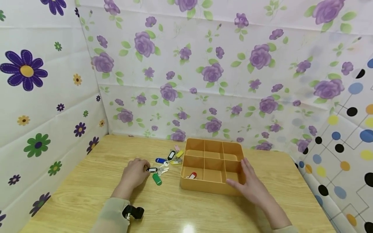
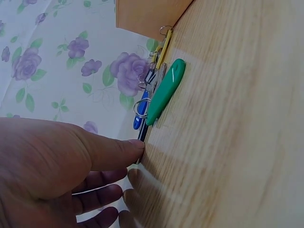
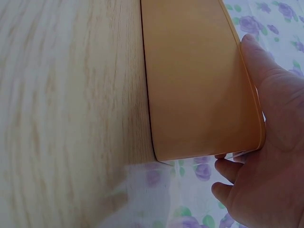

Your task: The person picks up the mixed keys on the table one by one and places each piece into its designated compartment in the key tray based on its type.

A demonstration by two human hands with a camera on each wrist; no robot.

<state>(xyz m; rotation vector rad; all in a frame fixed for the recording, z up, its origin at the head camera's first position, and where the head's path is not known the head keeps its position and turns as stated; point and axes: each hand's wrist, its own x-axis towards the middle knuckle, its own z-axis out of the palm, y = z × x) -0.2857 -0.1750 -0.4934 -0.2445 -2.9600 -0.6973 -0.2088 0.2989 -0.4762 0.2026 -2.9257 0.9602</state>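
Left hand pinches one of two black tags, left of one six-compartment box, near two yellow tags, one blue tag, one green tag, one pink tag; one red tag inside; right hand, spread wide, touching box corner.

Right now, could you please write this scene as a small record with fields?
Left hand: pinches front black tag
Right hand: touches box near its front right corner
Box: orange, six compartments, on table
In box: red tag, at the front left
Beside box: green tag, blue tag, back black tag, yellow tags, pink tag, keys
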